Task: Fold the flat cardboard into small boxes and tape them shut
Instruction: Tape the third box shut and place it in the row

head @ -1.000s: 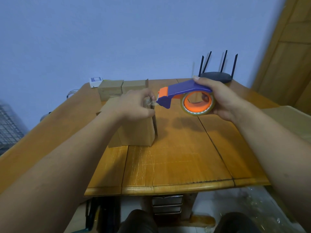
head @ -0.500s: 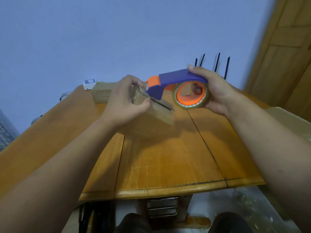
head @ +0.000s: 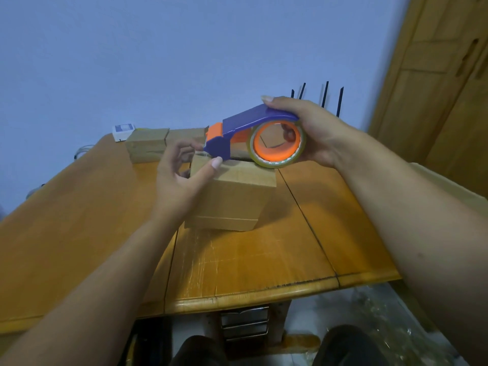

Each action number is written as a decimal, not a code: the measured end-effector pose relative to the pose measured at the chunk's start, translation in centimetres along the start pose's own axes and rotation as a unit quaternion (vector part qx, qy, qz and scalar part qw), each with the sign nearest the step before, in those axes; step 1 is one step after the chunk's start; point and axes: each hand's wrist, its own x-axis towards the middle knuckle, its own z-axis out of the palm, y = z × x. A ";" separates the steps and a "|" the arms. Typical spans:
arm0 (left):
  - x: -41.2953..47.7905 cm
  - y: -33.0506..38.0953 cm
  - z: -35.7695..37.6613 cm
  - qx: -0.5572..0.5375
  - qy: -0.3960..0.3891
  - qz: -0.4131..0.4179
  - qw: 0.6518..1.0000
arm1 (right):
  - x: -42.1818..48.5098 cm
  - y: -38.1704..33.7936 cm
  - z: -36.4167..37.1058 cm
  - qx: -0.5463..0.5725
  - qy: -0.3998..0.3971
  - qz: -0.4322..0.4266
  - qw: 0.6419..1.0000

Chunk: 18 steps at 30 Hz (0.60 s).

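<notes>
**While one box waits for its tape, two stand finished at the back**

As the right hand [head: 314, 133] wraps its fingers around the tape dispenser [head: 253, 136] just above the folded box [head: 232, 196], the left hand [head: 182, 170] has its fingers apart, thumb on the box's top edge near the dispenser's nose. This box stands in the middle of the counter [head: 79, 220]. I judge its top seam is not yet taped. Two more boxes [head: 148, 146] stand at the far edge, seemingly done. No flat cardboard is visible.
</notes>
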 end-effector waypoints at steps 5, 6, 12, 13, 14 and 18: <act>-0.3 -0.6 -0.7 -0.007 0.023 -0.007 1.000 | 0.6 -0.5 1.3 -0.042 -0.011 -0.009 0.999; -0.4 -0.6 -0.9 -0.006 0.022 -0.012 1.000 | 0.7 -0.6 1.4 -0.042 -0.010 -0.010 0.999; -0.6 -0.6 -2.6 0.000 0.033 -0.022 0.999 | 1.5 -0.3 2.7 -0.024 -0.024 -0.010 0.999; -0.6 -0.6 -3.0 0.001 0.038 -0.021 0.999 | 1.7 -0.3 3.0 -0.021 -0.027 -0.010 0.999; -0.6 -0.7 -3.4 0.005 0.042 -0.022 0.999 | 2.0 -0.3 3.5 -0.020 -0.029 -0.011 0.999; -0.9 -1.8 -4.9 0.006 0.075 -0.027 0.997 | 3.4 -0.6 5.6 -0.038 -0.025 -0.028 0.999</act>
